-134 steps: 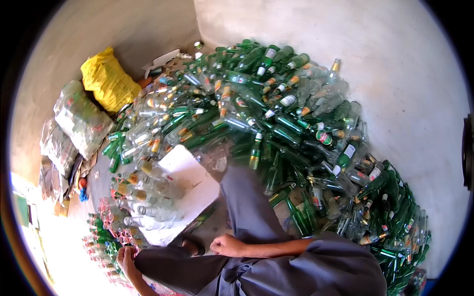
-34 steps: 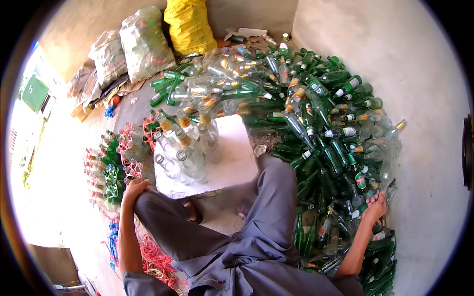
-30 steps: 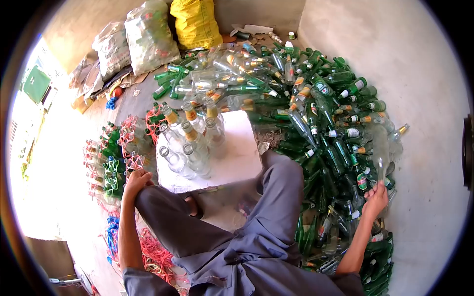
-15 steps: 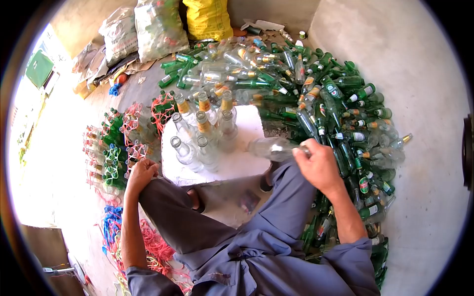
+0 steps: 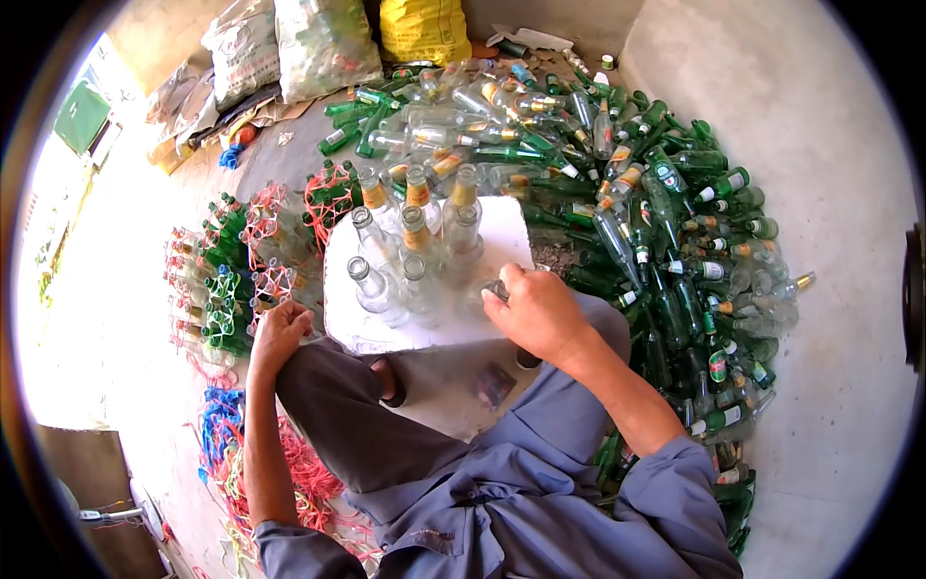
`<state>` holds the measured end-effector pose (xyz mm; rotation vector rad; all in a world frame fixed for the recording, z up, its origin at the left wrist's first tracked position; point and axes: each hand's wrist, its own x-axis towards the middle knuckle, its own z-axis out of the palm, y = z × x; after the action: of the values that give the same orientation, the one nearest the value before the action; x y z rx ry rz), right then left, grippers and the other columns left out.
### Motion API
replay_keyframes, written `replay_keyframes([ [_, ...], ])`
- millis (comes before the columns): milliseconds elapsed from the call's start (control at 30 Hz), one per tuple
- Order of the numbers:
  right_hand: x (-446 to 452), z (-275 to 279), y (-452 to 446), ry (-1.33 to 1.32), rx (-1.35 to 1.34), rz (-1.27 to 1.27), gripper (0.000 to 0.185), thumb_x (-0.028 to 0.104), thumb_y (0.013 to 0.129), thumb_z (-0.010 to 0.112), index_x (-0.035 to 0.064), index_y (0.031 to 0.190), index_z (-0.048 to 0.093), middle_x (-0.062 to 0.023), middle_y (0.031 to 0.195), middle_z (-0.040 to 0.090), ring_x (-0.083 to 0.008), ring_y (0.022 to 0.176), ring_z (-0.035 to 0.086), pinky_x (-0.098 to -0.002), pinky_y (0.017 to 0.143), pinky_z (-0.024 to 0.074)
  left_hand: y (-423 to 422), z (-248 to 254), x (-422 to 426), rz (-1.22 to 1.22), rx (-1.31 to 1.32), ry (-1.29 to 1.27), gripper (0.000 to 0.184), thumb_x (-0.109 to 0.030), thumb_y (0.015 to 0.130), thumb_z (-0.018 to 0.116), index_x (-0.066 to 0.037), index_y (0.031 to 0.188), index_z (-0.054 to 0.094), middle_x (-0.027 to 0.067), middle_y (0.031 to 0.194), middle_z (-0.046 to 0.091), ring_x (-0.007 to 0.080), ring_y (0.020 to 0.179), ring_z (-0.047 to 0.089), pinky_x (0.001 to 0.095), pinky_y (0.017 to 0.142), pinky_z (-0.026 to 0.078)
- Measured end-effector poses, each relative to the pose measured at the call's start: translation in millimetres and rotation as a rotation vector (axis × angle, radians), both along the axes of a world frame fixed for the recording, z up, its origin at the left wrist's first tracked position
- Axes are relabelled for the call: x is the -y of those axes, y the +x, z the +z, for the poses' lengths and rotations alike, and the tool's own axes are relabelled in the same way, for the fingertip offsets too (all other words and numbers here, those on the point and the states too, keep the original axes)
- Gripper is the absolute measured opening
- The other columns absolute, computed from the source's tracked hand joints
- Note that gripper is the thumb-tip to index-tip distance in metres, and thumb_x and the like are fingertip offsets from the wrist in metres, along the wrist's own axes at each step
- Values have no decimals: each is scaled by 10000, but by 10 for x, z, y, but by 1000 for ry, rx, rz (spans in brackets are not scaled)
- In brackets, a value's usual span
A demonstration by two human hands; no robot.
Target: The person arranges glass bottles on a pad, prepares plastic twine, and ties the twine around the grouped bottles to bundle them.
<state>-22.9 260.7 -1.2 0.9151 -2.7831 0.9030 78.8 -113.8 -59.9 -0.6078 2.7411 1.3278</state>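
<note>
My right hand point(image 5: 536, 311) is closed round the neck of a clear bottle point(image 5: 479, 297), over the near right part of a white board point(image 5: 503, 232). Several clear bottles point(image 5: 377, 291) stand upright in a group on that board, left of the held one; some have orange and gold neck labels. Near my left knee, my left hand point(image 5: 284, 330) has its fingers curled together; what they hold, if anything, is too small to tell. Beside it stand bottles bundled with pink and red cord point(image 5: 273, 232).
A large heap of green and clear bottles point(image 5: 666, 299) curves from the back round to the right wall. Sacks point(image 5: 326, 58), one of them yellow point(image 5: 424, 31), stand at the back left. Red cord point(image 5: 299, 468) and blue cord point(image 5: 220, 420) lie at the lower left.
My right hand has brought a clear bottle from the heap on the right to the board. In the last half second it moved further left. My left hand stays near the knee.
</note>
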Motion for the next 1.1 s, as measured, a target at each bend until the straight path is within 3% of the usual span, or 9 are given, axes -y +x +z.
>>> replay_keyframes([
  [333, 187, -309, -175, -158, -60, -132, 348, 292, 780, 736, -8, 812, 565, -204, 581, 580, -411, 581, 601, -457, 535, 486, -17, -41, 47, 7, 34, 32, 235, -207, 883, 587, 19, 887, 649, 67, 697, 663, 116, 639, 621, 263, 610, 481],
  [533, 173, -673, -44, -148, -112, -223, 441, 339, 749, 758, -9, 987, 627, -175, 791, 653, -364, 714, 643, -434, 635, 513, -10, -105, 95, -8, 23, 17, 231, -210, 883, 583, 11, 888, 651, 75, 701, 664, 126, 621, 618, 275, 590, 484],
  [567, 152, -728, 2, -143, -7, -258, 522, 341, 738, 764, -14, 1091, 615, -177, 914, 644, -354, 793, 636, -424, 707, 512, -3, -88, 72, -11, 3, 1, 226, -206, 880, 586, 9, 883, 653, 83, 707, 661, 131, 631, 620, 278, 594, 490],
  [700, 8, -941, 180, -248, 214, -281, 586, 269, 760, 724, -50, 1214, 536, -225, 1013, 610, -364, 937, 610, -425, 787, 494, -20, -36, 44, -88, -68, -52, 220, -191, 836, 594, 23, 858, 639, 75, 721, 635, 141, 659, 616, 276, 592, 477],
  [800, -13, -1429, 252, -349, 300, -276, 573, 210, 795, 638, -69, 1275, 497, -268, 1130, 593, -390, 1014, 586, -421, 869, 469, -90, 156, -238, 112, -78, 271, 259, -270, 888, 607, -50, 1022, 639, 27, 862, 662, 110, 826, 629, 239, 671, 465],
  [867, 124, -1690, 318, -524, 261, -389, 480, 212, 802, 571, -61, 1194, 519, -295, 969, 611, -421, 914, 603, -446, 844, 479, -163, -45, -239, 245, -230, 544, 333, -318, 925, 599, -67, 1143, 612, 36, 998, 670, 124, 945, 629, 258, 751, 456],
  [933, 132, -1788, 286, -640, 593, -343, 412, 248, 857, 485, -57, 1126, 547, -312, 905, 605, -417, 909, 600, -455, 787, 464, -192, -246, -261, 292, -266, 728, 397, -359, 957, 563, -71, 1231, 573, 55, 1119, 651, 146, 1058, 603, 299, 847, 430],
  [967, 142, -1845, 260, -675, 670, -326, 529, 335, 917, 443, -102, 1203, 526, -279, 1033, 639, -369, 1004, 590, -382, 931, 418, -207, -331, -286, 314, -223, 809, 444, -365, 960, 545, -53, 1276, 538, 75, 1209, 620, 167, 1130, 570, 338, 916, 403],
  [1100, 314, -1872, 216, -809, 666, -456, 553, 367, 990, 360, -103, 1234, 520, -255, 1173, 611, -341, 1096, 571, -359, 976, 394, -205, -843, -397, 407, -186, 981, 583, -455, 935, 544, -33, 1328, 466, 118, 1345, 500, 222, 1264, 443, 361, 980, 359],
])
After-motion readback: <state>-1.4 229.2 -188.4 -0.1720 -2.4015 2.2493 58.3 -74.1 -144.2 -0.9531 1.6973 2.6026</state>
